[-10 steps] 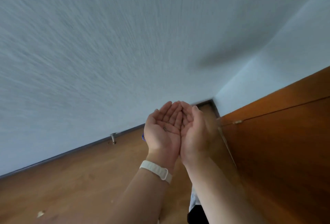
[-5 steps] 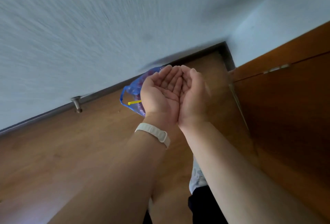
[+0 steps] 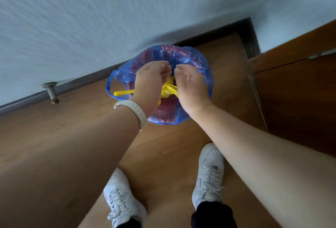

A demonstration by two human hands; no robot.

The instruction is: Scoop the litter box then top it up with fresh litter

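Head view: the left hand (image 3: 151,80) and right hand (image 3: 190,85) hover side by side, palms down and fingers curled, over the blue bin bag (image 3: 190,55) on the wooden floor (image 3: 81,118) by the wall. I cannot tell whether they hold anything.

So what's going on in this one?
A person stands over an open blue bin bag, left hand and right hand side by side above its mouth, fingers curled. Whether either holds anything cannot be told. Yellow drawstrings lie across the opening beneath them. No litter box or scoop is in view.
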